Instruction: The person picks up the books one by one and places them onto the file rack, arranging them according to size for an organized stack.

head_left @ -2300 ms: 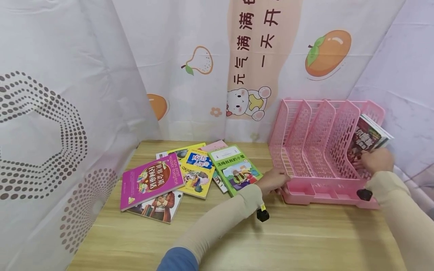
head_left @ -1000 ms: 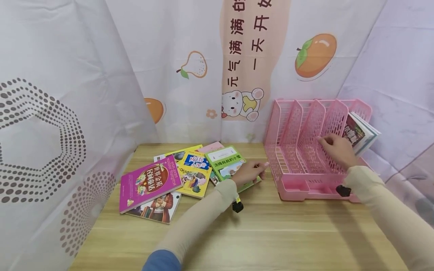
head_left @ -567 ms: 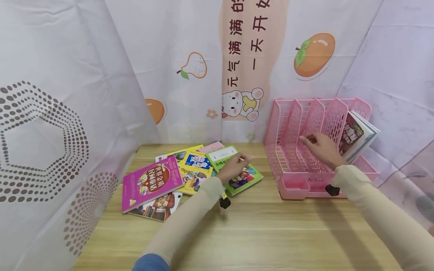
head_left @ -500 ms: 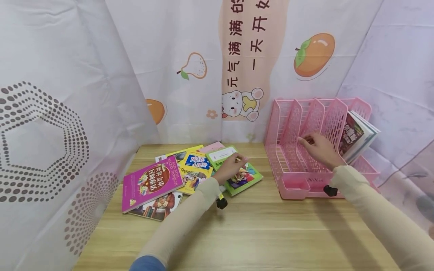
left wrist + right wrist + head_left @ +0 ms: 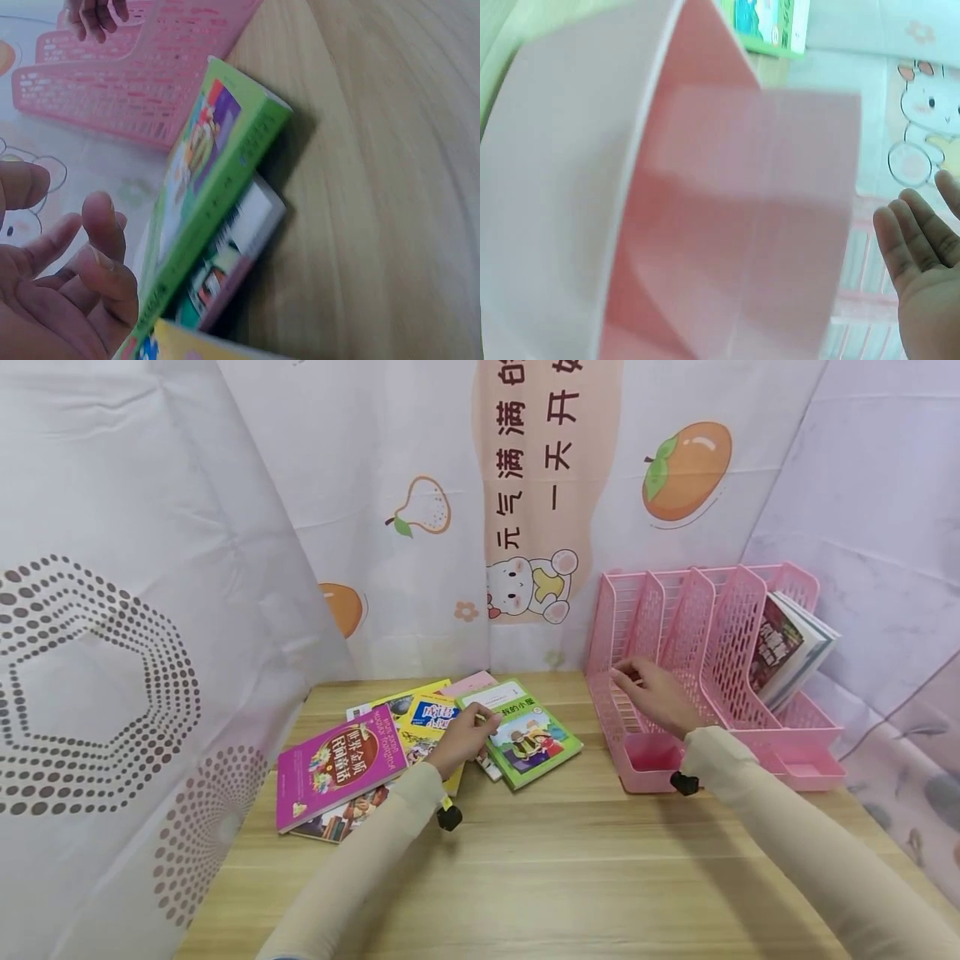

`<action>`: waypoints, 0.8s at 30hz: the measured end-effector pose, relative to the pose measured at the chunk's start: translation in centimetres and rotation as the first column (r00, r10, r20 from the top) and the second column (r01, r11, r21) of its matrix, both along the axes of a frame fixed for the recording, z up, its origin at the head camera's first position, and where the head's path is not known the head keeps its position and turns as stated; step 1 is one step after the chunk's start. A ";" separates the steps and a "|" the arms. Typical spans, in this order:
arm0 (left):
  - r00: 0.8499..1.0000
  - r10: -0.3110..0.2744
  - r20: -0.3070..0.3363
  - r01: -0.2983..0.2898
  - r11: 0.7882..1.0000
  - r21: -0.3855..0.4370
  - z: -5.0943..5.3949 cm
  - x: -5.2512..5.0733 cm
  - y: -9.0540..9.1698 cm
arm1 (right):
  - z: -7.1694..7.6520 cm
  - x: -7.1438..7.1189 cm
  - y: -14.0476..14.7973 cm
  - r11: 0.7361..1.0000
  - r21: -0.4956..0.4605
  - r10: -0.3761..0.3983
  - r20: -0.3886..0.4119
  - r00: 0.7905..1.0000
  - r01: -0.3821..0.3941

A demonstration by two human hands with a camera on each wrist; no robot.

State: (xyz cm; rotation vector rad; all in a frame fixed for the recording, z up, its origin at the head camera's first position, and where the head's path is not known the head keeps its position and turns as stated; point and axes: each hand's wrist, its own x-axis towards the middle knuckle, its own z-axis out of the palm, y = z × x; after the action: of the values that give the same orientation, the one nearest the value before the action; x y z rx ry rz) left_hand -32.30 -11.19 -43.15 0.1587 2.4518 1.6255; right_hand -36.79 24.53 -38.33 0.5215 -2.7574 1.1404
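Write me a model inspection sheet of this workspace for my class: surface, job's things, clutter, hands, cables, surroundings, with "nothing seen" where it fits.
Surface: wood-grain table.
Job's things: loose books overlapping on the left, including a purple book and a green book; pink rack on the right, with leaning books in its rightmost slot.
Clutter: nothing seen.
Left hand: over the loose books, holding nothing.
Right hand: at the rack's left part, holding nothing.
Cables: nothing seen.
Surroundings: patterned curtains behind and at both sides.
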 end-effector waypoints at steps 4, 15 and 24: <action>0.999 0.046 0.005 -0.045 0.998 -0.049 -0.4 0.3 -1.2 | -0.5 -0.1 -1.6 1.000 -0.002 0.017 0.016 1.000 -0.017; 0.990 0.119 0.071 -0.110 0.987 -0.115 -0.5 1.0 -1.9 | -2.3 0.1 -5.3 0.989 0.011 0.149 0.027 0.989 -0.149; 0.982 0.128 0.140 -0.113 0.987 -0.114 -0.5 1.9 -1.4 | -3.5 0.7 -7.5 0.977 0.053 0.200 0.093 0.975 -0.206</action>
State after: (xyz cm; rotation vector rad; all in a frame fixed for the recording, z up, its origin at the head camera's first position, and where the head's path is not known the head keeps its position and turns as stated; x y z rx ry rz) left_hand -30.37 -12.61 -43.69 -0.1233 2.4685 1.4895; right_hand -36.10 16.99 -41.85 0.7959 -2.8765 1.1458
